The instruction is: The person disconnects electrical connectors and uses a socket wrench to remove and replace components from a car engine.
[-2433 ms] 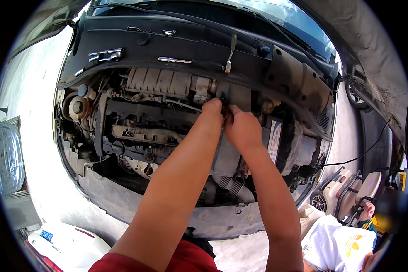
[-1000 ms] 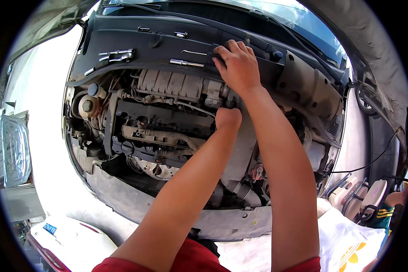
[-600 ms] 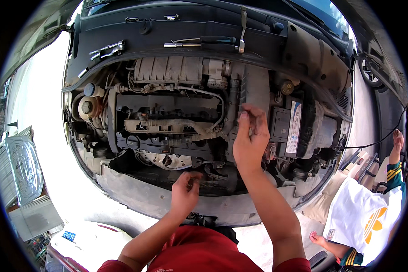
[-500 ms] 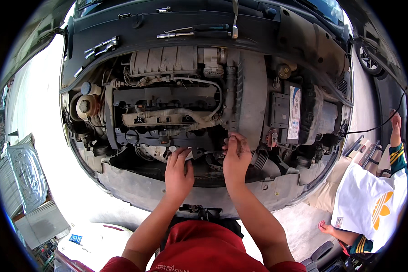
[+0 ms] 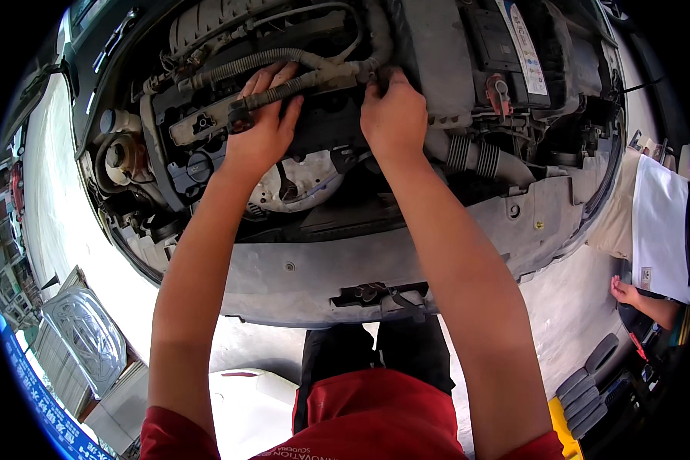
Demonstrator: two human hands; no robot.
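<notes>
My left hand [image 5: 262, 132] lies palm down on the engine, fingers stretched forward and thumb apart. Across its fingers runs a corrugated wiring conduit [image 5: 284, 90], ending in a black connector [image 5: 240, 116] beside the hand. My right hand [image 5: 395, 115] is closed at the conduit's right end, with thumb and forefinger bent together; what lies between them is hidden. A second corrugated conduit [image 5: 245, 63] passes beyond the left fingers. Under both hands is the dark engine cover [image 5: 326, 115], and nearer me sits a pale metal heat shield [image 5: 299, 180].
A black oil cap [image 5: 199, 166] and coolant tank [image 5: 120, 156] are at left. The battery [image 5: 498, 46] and a ribbed air hose [image 5: 475, 156] are at right. The front panel [image 5: 307, 268] crosses before me. Another person's hand [image 5: 625, 290] is at far right.
My view has tilted nearer to me. Both hands have moved farther over the engine; the left has gone beneath the conduit, while the right has reached the conduit's right end.
</notes>
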